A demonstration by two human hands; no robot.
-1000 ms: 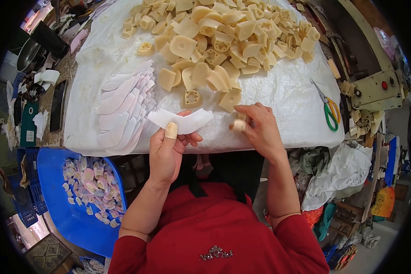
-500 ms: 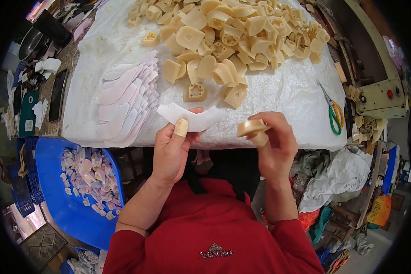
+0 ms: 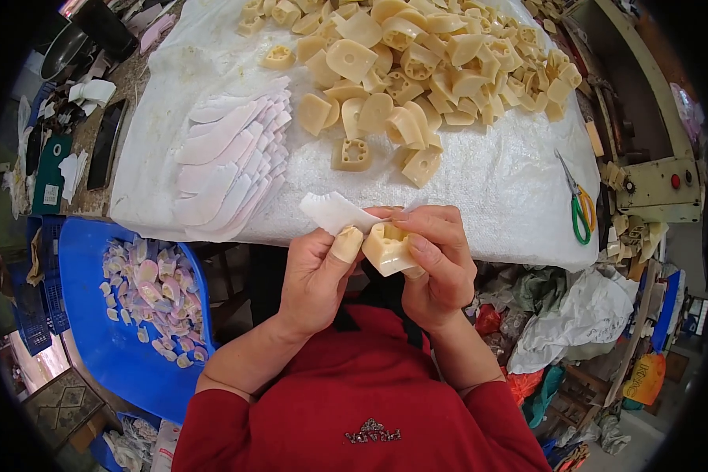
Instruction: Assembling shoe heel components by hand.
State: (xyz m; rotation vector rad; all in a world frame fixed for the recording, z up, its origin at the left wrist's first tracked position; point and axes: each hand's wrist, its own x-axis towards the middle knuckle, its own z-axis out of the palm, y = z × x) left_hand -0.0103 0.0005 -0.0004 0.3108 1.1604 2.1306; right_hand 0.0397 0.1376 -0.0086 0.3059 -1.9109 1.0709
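My left hand (image 3: 321,271) pinches a white curved heel cover piece (image 3: 337,212) between its thumb and fingers; the thumb tip wears a pale finger cot. Against this strip my right hand (image 3: 439,263) grips a beige plastic shoe heel (image 3: 388,250), its hollow, ribbed side facing up. Part of the strip runs behind the heel, out of sight. Left of my hands lies a fanned stack of similar pale cover pieces (image 3: 224,169). A large heap of beige heels (image 3: 417,63) covers the far part of the table, one single heel (image 3: 352,155) standing at its near edge.
White woven sheeting (image 3: 511,173) covers the table. Scissors (image 3: 578,197) with green and orange handles lie at its right edge. A blue tub (image 3: 118,370) holding many small covered pieces (image 3: 153,295) stands below left. Crumpled white plastic (image 3: 578,318) lies at the lower right.
Both hands have come together in front of me. The right hand brought the heel leftward to the white cover piece and turned its hollow side up.
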